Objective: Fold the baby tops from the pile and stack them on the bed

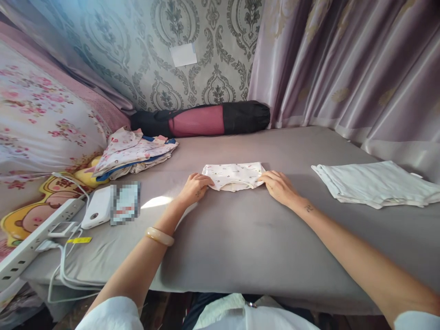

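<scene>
A small white printed shirt (pixel 234 173) lies folded flat in the middle of the grey bed sheet, its curved neckline facing me. My left hand (pixel 196 187) pinches its left edge, and my right hand (pixel 277 185) pinches the opposite edge. Fingers of both hands are closed on the fabric, with the thumbs partly hidden. To the right lies a stack of pale folded garments (pixel 378 184). At the back left a pile of folded printed clothes (pixel 135 153) rests by a yellow cushion.
A white power strip (pixel 41 240) with cables, a white power bank (pixel 98 208) and a blurred-out flat item (pixel 125 203) are at the left. Along the patterned wall lies a long black and maroon bag (pixel 201 120). Curtains (pixel 330 64) hang at the right.
</scene>
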`<act>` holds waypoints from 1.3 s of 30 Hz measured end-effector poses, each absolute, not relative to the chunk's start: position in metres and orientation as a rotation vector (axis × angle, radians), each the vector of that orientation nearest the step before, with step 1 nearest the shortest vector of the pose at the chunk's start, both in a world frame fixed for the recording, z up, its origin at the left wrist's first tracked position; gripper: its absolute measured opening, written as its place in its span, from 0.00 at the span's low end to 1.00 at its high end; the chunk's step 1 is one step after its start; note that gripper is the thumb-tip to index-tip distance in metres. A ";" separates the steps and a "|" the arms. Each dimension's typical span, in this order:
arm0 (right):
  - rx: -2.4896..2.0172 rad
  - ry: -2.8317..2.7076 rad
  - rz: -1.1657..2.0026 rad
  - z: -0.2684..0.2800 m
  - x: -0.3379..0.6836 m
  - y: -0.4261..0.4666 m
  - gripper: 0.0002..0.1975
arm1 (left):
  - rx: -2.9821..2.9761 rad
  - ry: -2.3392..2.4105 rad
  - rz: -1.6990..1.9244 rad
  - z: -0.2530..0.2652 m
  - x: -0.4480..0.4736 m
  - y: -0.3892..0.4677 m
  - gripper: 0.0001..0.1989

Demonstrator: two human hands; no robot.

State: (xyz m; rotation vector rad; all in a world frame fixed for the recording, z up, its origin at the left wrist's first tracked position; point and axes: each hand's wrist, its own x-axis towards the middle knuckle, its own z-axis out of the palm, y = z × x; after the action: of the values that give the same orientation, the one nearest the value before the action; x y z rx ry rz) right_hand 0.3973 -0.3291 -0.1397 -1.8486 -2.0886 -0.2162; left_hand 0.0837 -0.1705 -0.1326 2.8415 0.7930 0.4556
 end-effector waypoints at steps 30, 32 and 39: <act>-2.032 -1.921 0.384 -0.115 0.330 -0.274 0.10 | 2.688 1.038 0.135 -0.111 0.159 -0.189 0.10; -2.029 -1.911 0.246 -0.114 0.327 -0.267 0.14 | 2.695 1.152 0.220 -0.108 0.168 -0.190 0.11; -1.988 -1.999 -0.100 -0.141 0.316 -0.249 0.27 | 2.795 1.241 0.378 -0.132 0.193 -0.193 0.23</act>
State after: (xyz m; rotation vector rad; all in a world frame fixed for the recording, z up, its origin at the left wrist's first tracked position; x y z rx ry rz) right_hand 0.3159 -0.2486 -0.1413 -1.9875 -1.9992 -0.0999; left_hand 0.1931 -0.1930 -0.1324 2.7945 1.2413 0.3776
